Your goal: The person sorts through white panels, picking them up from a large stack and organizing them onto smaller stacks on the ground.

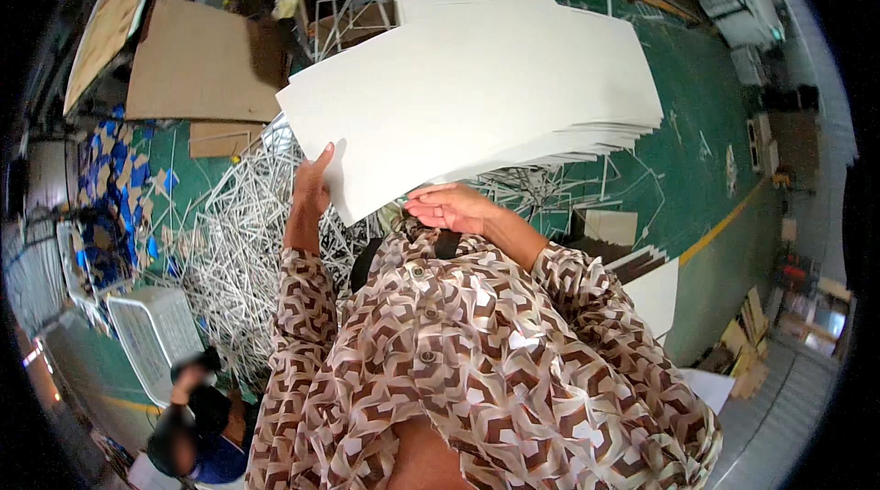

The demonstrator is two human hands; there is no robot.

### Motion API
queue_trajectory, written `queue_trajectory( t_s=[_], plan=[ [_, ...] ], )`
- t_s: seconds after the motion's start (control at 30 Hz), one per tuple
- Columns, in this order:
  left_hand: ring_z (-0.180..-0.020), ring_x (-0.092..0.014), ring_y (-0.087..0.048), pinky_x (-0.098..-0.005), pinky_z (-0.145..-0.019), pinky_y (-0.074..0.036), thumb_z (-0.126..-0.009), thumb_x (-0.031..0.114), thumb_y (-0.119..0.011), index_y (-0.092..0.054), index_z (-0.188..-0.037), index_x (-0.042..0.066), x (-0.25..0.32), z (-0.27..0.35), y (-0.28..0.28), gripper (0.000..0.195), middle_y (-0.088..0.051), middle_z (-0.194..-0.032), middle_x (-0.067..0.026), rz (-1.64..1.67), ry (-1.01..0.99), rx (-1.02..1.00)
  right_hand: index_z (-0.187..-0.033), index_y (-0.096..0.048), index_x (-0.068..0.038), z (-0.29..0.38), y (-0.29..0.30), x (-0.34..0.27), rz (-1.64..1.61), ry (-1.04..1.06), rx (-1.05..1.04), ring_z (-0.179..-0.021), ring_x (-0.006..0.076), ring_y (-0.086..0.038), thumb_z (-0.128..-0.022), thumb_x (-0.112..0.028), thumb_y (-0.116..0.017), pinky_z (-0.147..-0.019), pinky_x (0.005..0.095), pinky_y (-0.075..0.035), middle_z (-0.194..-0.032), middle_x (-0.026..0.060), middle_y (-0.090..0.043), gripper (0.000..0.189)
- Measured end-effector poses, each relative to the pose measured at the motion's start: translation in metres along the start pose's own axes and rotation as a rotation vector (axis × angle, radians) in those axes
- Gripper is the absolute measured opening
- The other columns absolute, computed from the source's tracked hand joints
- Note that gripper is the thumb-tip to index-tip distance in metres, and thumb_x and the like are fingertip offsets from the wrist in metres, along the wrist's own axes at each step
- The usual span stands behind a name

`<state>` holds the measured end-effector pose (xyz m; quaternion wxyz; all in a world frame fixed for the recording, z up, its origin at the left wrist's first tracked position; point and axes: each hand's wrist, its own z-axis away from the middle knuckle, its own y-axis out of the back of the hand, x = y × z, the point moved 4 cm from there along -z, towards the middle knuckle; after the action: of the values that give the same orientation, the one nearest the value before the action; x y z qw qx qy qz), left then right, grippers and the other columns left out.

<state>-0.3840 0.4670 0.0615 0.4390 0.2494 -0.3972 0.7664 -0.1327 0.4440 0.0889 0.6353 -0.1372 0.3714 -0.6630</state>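
A fanned stack of large white sheets (474,84), paper or thin card, lies before me. My left hand (313,184) grips the left edge of the sheets, its thumb on top and its fingers hidden beneath. At the near edge, my right hand (450,208) is turned partly palm up with its fingers extended, just below the sheets; whether its fingertips touch them is unclear. Under and around the stack's near side show thin white strips.
A big heap of white strips (234,242) covers the green floor at left, near a white plastic crate (155,339) and a seated person (206,428). Brown cardboard (199,64) stands upper left; blue and brown scraps (113,180) lie beyond. More white sheets (650,290) are at right.
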Motion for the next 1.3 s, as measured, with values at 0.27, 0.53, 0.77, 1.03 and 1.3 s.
queue_trajectory(
  t_s=[0.27,0.53,0.77,1.03,1.3],
  plan=[
    [-0.076,-0.02,-0.057,-0.028,-0.059,-0.048,-0.076,0.006,-0.058,-0.042,-0.112,-0.004,0.001,0.012,-0.036,0.041,-0.056,-0.095,-0.0132,-0.131,-0.099,0.093,-0.11,-0.047,-0.001,0.028,0.09,-0.041,-0.284,0.418,0.451,-0.094,0.0215,-0.053,-0.08,-0.02,-0.061,-0.086,0.0363,-0.043,-0.102,0.0103,-0.055,0.039],
    [-0.069,-0.014,-0.057,-0.0255,-0.059,-0.047,-0.077,0.007,-0.059,-0.058,-0.091,-0.004,0.012,0.068,-0.084,0.018,-0.061,-0.082,-0.0076,-0.079,-0.161,0.058,-0.109,-0.048,0.002,0.045,0.079,-0.046,-0.542,0.726,0.315,-0.099,0.0262,-0.052,-0.077,-0.012,-0.062,-0.088,0.0389,-0.042,-0.106,0.0132,-0.054,0.037],
    [-0.091,-0.018,-0.053,-0.0312,-0.075,-0.044,-0.089,0.037,-0.041,-0.049,-0.11,-0.003,0.011,0.036,-0.051,0.046,-0.055,-0.102,-0.014,-0.219,-0.145,0.011,-0.115,-0.044,0.007,0.113,0.097,-0.039,-0.377,1.023,0.7,-0.101,0.0262,-0.051,-0.08,-0.013,-0.058,-0.09,0.0378,-0.042,-0.113,0.0156,-0.051,0.043],
    [-0.078,-0.014,-0.046,-0.0339,-0.073,-0.042,-0.076,0.01,-0.055,-0.049,-0.096,-0.001,-0.036,0.006,-0.011,0.023,-0.051,-0.088,-0.0078,-0.338,-0.01,0.087,-0.11,-0.048,0.004,0.194,0.126,-0.004,-0.345,1.293,0.838,-0.095,0.0229,-0.053,-0.081,-0.014,-0.057,-0.084,0.0353,-0.045,-0.107,0.0128,-0.054,0.035],
    [-0.117,-0.035,-0.034,-0.037,-0.099,-0.025,-0.07,0.005,-0.056,-0.024,-0.125,-0.01,-0.034,0.037,-0.034,0.065,-0.034,-0.124,-0.0288,-0.586,-0.347,0.29,-0.107,-0.05,0.004,0.212,0.122,-0.012,-0.331,1.288,0.899,-0.092,0.0207,-0.054,-0.083,-0.02,-0.054,-0.08,0.0325,-0.046,-0.103,0.0117,-0.056,0.033]
  ],
)
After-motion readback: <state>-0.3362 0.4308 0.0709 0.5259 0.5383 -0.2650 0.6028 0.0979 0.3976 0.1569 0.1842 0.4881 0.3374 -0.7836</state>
